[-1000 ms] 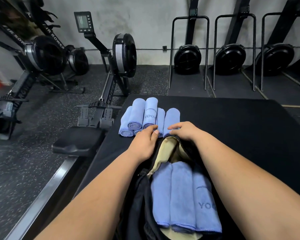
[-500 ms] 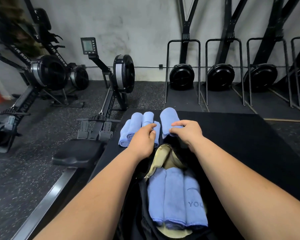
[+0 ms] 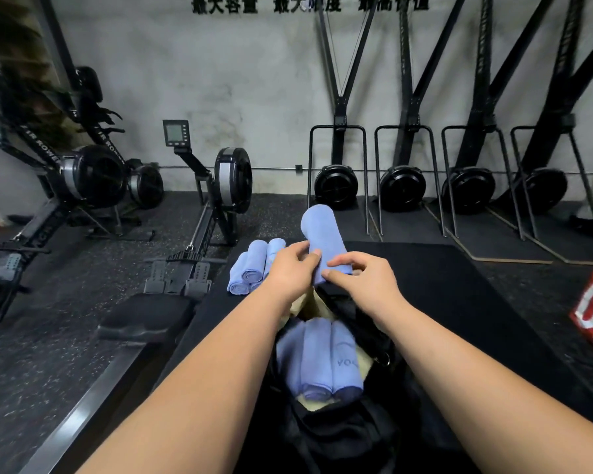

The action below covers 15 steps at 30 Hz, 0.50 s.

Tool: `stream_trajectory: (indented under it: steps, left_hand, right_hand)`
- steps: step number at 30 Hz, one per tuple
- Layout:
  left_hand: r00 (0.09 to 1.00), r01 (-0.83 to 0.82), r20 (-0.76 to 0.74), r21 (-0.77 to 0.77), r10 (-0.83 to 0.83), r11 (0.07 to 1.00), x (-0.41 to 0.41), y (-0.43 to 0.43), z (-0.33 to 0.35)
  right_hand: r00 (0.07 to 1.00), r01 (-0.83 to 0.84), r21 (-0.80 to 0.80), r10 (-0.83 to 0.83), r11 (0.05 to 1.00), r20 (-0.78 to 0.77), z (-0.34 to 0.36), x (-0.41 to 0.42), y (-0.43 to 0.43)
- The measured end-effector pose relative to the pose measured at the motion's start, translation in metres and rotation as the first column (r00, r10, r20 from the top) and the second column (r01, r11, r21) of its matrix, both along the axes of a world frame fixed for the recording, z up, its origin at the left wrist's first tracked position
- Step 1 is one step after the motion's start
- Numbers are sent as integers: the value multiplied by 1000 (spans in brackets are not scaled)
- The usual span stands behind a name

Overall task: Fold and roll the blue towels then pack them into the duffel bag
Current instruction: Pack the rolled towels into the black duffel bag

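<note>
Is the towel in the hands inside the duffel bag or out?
Out. The left hand and right hand hold the rolled towel above the far end of the duffel bag; three packed towels lie inside.

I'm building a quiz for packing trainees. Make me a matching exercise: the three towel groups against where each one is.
Things:
1. single roll
2. three rolls
3. stacked rolls

Places:
A. inside the duffel bag
B. on the black mat
C. held by the left hand and right hand

Pairs: 1-C, 2-A, 3-B
</note>
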<state>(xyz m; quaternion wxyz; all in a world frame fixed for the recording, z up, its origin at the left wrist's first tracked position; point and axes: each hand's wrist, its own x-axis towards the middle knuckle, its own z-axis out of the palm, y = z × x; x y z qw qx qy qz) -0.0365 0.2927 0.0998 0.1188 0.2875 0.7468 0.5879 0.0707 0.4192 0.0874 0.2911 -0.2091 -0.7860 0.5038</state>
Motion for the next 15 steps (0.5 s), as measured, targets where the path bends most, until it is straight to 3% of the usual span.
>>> stream_trajectory:
  steps: [3, 9, 12, 15]
  left_hand:
    - [994, 24, 103, 55, -30, 998, 25, -8, -14]
    - [939, 134, 297, 138, -171, 981, 52, -24, -42]
    - [868, 237, 401, 182, -292, 954, 72, -25, -51]
    - [802, 254, 515, 163, -302, 953, 85, -20, -60]
  right_hand:
    - [999, -32, -10, 33, 999, 8, -9, 26, -8]
    - [985, -74, -340, 122, 938, 122, -14, 68, -8]
    - [980, -112, -483, 177, 869, 90, -19, 84, -11]
    - [983, -119, -584, 177, 803, 44, -26, 94, -14]
